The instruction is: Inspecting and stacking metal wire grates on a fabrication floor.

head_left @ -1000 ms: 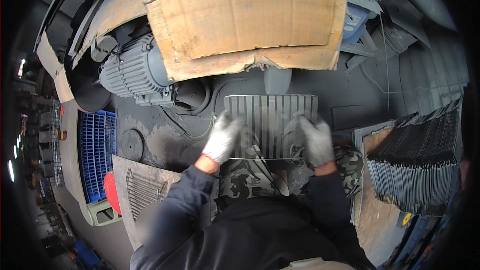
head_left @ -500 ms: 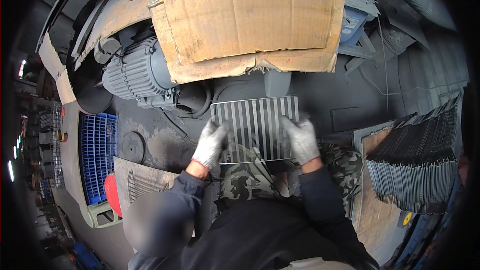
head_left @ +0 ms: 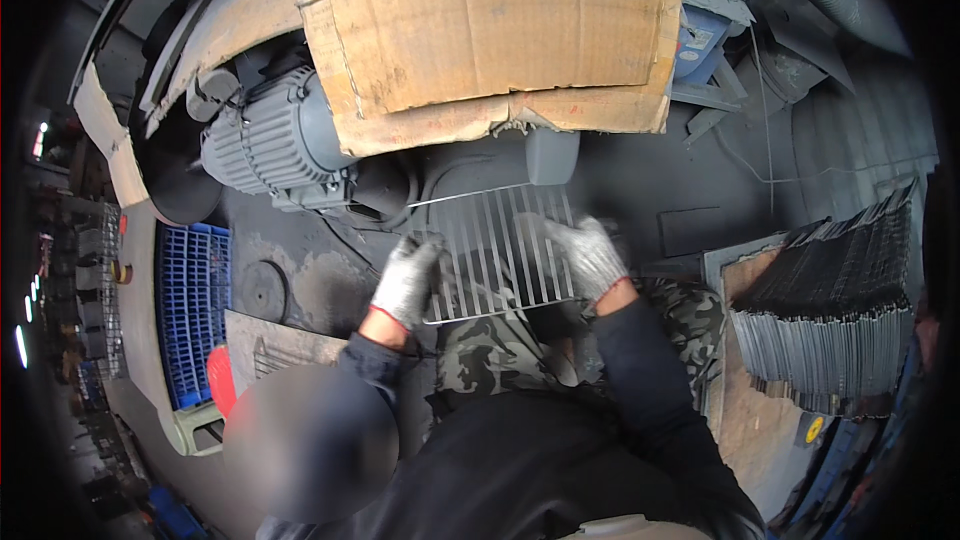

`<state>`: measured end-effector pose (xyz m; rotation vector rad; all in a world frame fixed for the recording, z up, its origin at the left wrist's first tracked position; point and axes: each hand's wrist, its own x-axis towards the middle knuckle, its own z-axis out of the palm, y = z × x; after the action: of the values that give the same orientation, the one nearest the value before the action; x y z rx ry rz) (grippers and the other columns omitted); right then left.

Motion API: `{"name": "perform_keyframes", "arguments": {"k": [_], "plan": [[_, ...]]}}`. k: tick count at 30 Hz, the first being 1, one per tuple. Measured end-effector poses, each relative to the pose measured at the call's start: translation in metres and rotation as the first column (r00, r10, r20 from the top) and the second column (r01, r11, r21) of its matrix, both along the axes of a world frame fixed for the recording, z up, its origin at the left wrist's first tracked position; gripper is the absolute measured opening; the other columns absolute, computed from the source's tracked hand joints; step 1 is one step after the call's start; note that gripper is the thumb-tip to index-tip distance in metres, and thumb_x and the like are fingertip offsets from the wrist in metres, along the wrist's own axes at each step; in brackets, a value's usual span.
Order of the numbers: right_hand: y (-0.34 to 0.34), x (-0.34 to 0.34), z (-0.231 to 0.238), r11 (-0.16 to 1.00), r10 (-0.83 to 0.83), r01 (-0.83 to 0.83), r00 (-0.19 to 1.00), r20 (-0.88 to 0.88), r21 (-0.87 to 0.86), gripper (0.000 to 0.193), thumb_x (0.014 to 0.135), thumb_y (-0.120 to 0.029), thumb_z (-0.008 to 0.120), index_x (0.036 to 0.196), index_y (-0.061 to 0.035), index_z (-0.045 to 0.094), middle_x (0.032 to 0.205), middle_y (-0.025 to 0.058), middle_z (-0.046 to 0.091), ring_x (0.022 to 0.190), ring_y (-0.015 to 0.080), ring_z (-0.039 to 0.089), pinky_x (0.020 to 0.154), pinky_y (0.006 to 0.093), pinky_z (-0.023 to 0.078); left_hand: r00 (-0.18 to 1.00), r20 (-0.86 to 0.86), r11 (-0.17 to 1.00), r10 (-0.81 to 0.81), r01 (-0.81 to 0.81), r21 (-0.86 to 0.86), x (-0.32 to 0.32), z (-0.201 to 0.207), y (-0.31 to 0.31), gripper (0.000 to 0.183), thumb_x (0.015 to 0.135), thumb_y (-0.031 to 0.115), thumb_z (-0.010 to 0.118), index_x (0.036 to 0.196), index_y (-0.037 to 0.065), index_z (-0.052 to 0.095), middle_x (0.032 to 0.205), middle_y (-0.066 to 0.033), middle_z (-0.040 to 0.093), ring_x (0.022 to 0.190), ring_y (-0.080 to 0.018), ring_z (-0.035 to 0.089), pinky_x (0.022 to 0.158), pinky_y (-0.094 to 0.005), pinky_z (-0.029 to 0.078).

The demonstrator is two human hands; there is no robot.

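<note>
A metal wire rack (head_left: 505, 252) with a rectangular frame and several parallel bars hangs over my lap, tilted. My left hand (head_left: 406, 278), in a whitish knit work glove, is closed on its left edge. The right edge is in my right hand (head_left: 588, 258), gloved the same way, with the thumb side over the bars. Motion blurs both hands' fingertips a little. Just beyond the rack's far edge is a grey block-like machine part (head_left: 552, 157), below a big cardboard sheet (head_left: 490, 30).
A tall stack of similar wire racks (head_left: 825, 350) stands on a board at the right. To the left are a grey ribbed motor (head_left: 265, 145), a blue plastic crate (head_left: 195, 310), a red round object (head_left: 220, 377) and a flat sheet (head_left: 250, 325) bearing another rack.
The rack has tilted and shifted slightly left, and its bars look thinner from this angle. Both hands have moved a little left with it.
</note>
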<state>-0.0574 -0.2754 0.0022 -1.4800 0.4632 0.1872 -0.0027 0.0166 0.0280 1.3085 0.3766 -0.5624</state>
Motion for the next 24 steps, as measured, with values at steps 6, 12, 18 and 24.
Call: {"name": "perform_keyframes", "arguments": {"k": [6, 12, 18, 24], "plan": [[-0.051, -0.016, 0.062, 0.984, 0.026, 0.004, 0.986, -0.163, 0.18, 0.022, 0.101, -0.018, 0.069, 0.116, -0.0034, 0.075, 0.097, 0.0043, 0.077, 0.08, 0.0122, 0.069, 0.069, 0.0269, 0.051, 0.975, -0.103, 0.965, -0.199, 0.177, -0.191, 0.025, 0.015, -0.029, 0.024, 0.102, 0.019, 0.071, 0.12, 0.006, 0.064, 0.088, -0.0042, 0.07, 0.072, -0.0167, 0.069, 0.061, -0.0371, 0.06], [-0.123, -0.069, 0.072, 0.903, -0.392, 0.385, 0.92, -0.005, 0.19, 0.029, 0.098, -0.015, 0.067, 0.121, 0.0014, 0.072, 0.102, 0.0108, 0.077, 0.082, 0.0177, 0.072, 0.075, 0.0292, 0.057, 0.903, -0.002, 0.865, -0.429, 0.409, -0.291, 0.02, 0.012, -0.111, 0.016, 0.103, 0.019, 0.067, 0.109, 0.005, 0.071, 0.09, -0.0027, 0.071, 0.074, -0.0141, 0.066, 0.066, -0.0301, 0.054], [-0.037, -0.009, 0.003, 1.0, 0.014, -0.016, 0.983, 0.183, 0.006, 0.023, 0.103, -0.024, 0.068, 0.116, -0.0052, 0.074, 0.095, 0.0047, 0.077, 0.076, 0.0109, 0.067, 0.066, 0.0253, 0.052, 0.946, -0.204, 0.931, -0.25, 0.177, -0.319, 0.038, 0.012, 0.008, 0.019, 0.102, 0.018, 0.066, 0.114, 0.003, 0.068, 0.096, -0.01, 0.073, 0.085, -0.0229, 0.073, 0.078, -0.0373, 0.061], [-0.015, -0.01, 0.055, 0.977, -0.047, 0.037, 0.998, 0.043, 0.211, 0.025, 0.101, -0.025, 0.069, 0.112, -0.0037, 0.076, 0.089, 0.0058, 0.076, 0.071, 0.0089, 0.066, 0.065, 0.0252, 0.052, 0.959, -0.163, 0.934, -0.231, 0.172, -0.313, 0.037, 0.022, 0.01, 0.019, 0.103, 0.014, 0.064, 0.121, 0.005, 0.066, 0.097, -0.0083, 0.073, 0.083, -0.0201, 0.073, 0.069, -0.0318, 0.059]]}}
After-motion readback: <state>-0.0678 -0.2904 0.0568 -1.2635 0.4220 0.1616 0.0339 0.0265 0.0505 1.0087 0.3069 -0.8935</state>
